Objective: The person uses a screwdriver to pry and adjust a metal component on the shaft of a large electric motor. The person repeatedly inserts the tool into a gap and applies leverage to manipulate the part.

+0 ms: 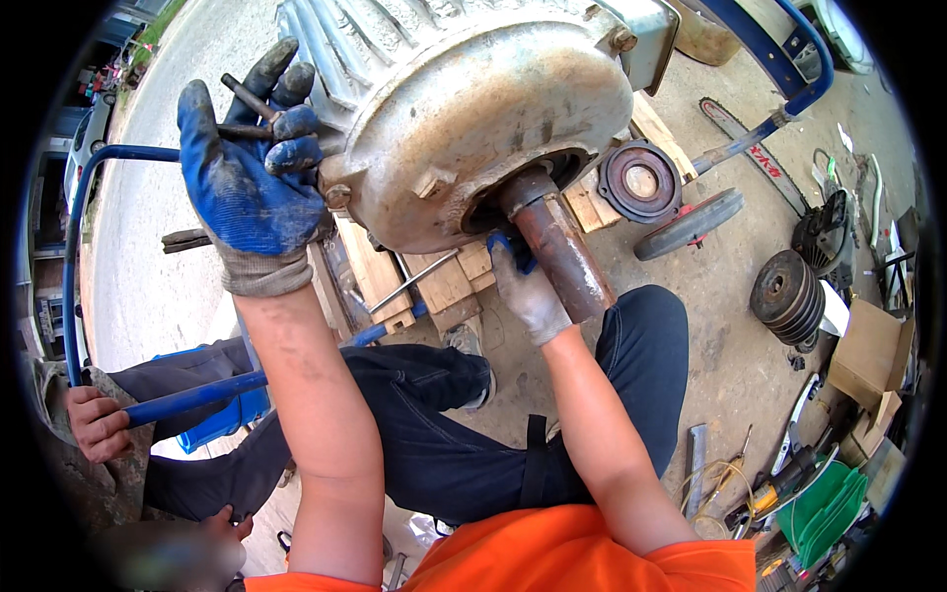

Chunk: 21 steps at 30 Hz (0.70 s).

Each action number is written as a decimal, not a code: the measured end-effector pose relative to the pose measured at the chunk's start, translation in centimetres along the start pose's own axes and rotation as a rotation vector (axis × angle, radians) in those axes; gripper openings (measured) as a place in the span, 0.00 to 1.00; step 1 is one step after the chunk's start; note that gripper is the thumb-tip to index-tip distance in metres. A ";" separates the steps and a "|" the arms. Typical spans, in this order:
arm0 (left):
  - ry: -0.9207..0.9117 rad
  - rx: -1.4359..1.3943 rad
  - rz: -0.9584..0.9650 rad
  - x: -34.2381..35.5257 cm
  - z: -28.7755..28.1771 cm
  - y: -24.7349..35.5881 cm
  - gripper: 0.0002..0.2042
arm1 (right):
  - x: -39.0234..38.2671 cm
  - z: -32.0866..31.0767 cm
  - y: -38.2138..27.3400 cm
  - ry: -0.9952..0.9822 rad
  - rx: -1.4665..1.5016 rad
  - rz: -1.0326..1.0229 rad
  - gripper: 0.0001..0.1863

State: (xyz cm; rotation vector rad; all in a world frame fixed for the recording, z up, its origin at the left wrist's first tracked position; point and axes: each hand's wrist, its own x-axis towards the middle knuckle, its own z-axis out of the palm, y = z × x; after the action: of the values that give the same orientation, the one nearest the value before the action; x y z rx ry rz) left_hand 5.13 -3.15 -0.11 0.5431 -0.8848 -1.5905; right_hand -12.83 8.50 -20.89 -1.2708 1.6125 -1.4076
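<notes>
A large electric motor [473,118] with a ribbed grey housing and a rust-stained end cover fills the top centre. Its thick brown shaft [562,247] sticks out of the cover's centre opening toward me. My left hand [252,187], in a dirty blue work glove, is turned palm up beside the cover's left edge. Its fingers curl loosely around dark metal bolts [247,99]. My right hand [525,286], gloved too, reaches up along the left side of the shaft to the lower rim of the opening. The shaft and cover partly hide its fingertips.
Wooden blocks [444,286] lie beneath the motor on a blue-framed cart [202,395]. Right of it are a round bearing cover [641,181], a wheel [691,225], a chainsaw [824,222] and a grooved pulley [787,296]. Another person's hand [97,424] grips the cart's bar at left.
</notes>
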 end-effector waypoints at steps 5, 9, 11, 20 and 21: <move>-0.040 -0.047 -0.029 0.2 0.2 0.0 0.35 | -0.4 1.3 4.0 0.006 -0.061 -0.021 0.14; -0.015 -0.005 -0.012 0.0 0.0 0.1 0.34 | -0.2 1.0 2.9 -0.083 0.029 0.144 0.14; -0.002 0.003 -0.014 -0.1 0.0 0.2 0.35 | -0.5 0.8 2.8 -0.136 0.370 0.393 0.13; -0.009 -0.003 -0.012 -0.1 -0.1 0.0 0.35 | -0.3 0.9 2.5 0.021 -0.016 -0.051 0.11; -0.021 -0.014 -0.016 -0.1 -0.2 0.0 0.35 | -0.2 0.8 2.0 0.019 -0.026 -0.027 0.11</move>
State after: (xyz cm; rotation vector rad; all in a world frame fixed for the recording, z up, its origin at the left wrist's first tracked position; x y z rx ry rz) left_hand 5.29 -3.13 -0.19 0.5252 -0.8863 -1.6187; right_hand -12.54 8.30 -23.03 -1.3022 1.6369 -1.4226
